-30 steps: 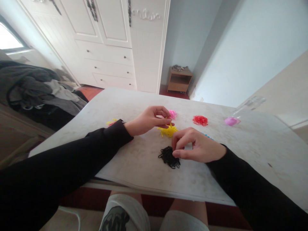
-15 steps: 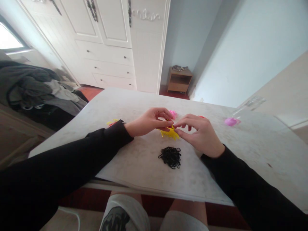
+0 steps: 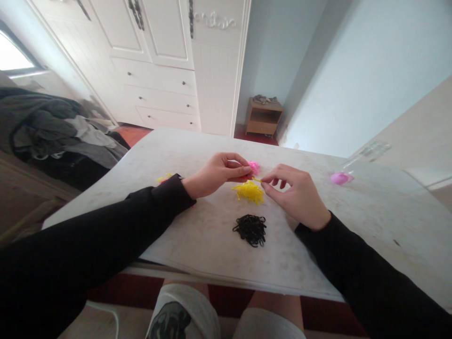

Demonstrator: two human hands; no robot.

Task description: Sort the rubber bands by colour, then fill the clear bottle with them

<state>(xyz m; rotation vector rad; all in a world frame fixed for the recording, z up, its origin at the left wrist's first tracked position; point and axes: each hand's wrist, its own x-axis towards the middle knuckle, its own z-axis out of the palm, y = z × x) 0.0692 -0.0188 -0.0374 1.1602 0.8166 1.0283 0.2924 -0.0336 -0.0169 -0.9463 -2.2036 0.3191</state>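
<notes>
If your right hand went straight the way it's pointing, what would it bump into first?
Probably your left hand. It's right in front of your right hand, with a thin yellow band between them. One picture can't show depth perfectly, though.

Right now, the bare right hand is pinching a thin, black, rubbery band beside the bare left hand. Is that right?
Not quite: the head view shows the band is yellow. The right hand does pinch it beside the left hand.
</notes>
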